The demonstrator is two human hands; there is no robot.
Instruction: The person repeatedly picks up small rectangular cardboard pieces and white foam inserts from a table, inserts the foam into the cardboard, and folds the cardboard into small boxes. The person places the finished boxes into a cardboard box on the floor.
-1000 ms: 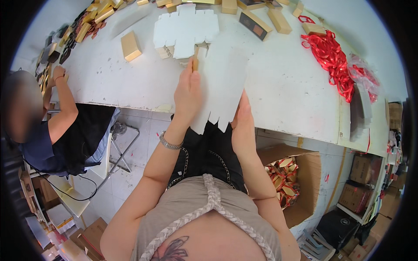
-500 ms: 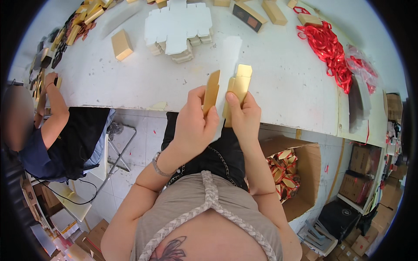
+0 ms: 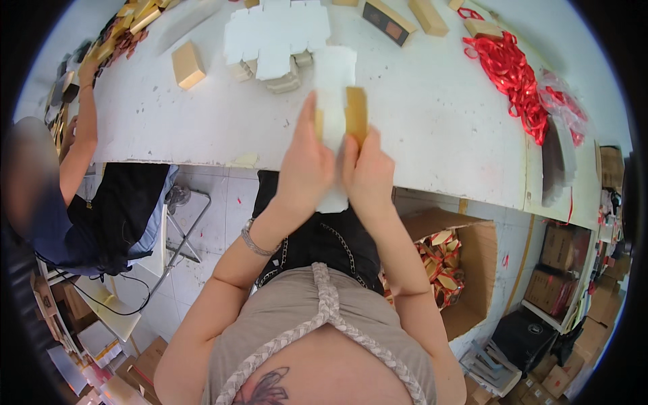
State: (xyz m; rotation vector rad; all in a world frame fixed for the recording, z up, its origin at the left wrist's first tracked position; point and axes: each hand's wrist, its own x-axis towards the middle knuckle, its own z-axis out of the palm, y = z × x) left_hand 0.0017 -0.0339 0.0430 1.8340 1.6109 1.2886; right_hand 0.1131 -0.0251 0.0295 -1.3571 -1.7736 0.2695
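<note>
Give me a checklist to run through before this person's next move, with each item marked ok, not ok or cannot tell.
1. Left hand on the carton blank: ok, it holds the left side.
2. Right hand on the blank: ok, it holds the right side, by the gold flap.
3. Blank closed into a box: not ok, its long white face lies exposed.
4. Blank's far end clear of the stack of white blanks: cannot tell, they overlap in this view.
5. Red ribbon pile away from both hands: ok, it lies well to the right.
6. Co-worker's hand away from the blank: ok, it is at the far left.
</note>
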